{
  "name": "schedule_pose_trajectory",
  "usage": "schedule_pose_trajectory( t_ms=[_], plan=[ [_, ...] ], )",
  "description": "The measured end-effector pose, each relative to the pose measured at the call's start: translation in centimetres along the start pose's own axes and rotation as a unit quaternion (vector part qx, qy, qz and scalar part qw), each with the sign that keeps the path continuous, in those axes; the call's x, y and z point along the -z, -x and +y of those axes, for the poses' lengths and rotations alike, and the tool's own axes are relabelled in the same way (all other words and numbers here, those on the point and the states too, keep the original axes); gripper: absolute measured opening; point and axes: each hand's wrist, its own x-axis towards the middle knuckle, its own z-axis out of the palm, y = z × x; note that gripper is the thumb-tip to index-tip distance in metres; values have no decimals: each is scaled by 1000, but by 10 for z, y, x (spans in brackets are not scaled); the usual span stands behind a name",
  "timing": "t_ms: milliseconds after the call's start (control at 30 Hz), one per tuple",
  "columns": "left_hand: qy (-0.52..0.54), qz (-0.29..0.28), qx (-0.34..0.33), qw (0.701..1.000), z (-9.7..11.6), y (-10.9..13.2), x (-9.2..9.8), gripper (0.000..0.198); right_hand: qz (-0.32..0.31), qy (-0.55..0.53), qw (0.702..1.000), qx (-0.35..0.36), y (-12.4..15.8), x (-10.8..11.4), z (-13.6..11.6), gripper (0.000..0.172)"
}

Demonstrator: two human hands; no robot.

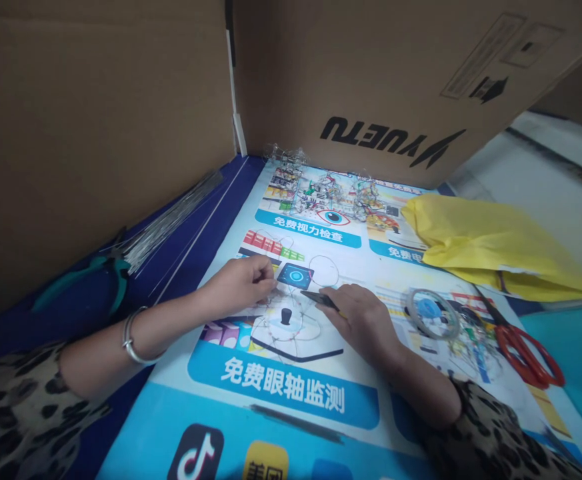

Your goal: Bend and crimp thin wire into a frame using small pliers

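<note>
1. Far left, pliers (122, 280) with teal handles, flat on a dark blue surface (98, 453), near a brown cardboard panel (95, 113).
2. Just beyond, a bundle of straight silvery wires (171, 220), lying slantwise, near ends beside the head of the pliers.
3. At middle, left hand (243, 283) over a printed sheet (141, 427), fingers curled, thumb and fingertips together; too fine to tell whether pinching any wire.
4. Below and between both hands, a looped thin wire piece (295, 339), spread over the sheet.
5. Farther back, a tangle of wire (328, 190) near a cardboard box (291, 80) with black lettering.
6. Right of middle, right hand (363, 320) closed around a dark tool (322, 299), narrow tip toward the left hand.
7. Farther right, a clear ring-shaped roll (415, 323), flat beside loose wire bits (478, 343).
8. At right, a yellow bag (495, 243) beyond red-handled scissors (508, 333).
</note>
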Motion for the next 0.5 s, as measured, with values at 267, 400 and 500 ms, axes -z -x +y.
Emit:
schedule_pose_trajectory(
  t_ms=[267, 400, 500],
  plan=[
    [118, -48, 26, 992, -2, -1, -1, 8, 10, -11, 1000, -1, 0, 1, -1, 30],
    [93, -56, 19, 994, -1, 0, 0, 11, 4, -26, 1000, -9, -2, 2, -2, 29],
    [71, -56, 8, 996, -2, 0, 0, 16, 0, -31, 999, -11, -2, 1, -3, 29]
  ],
)
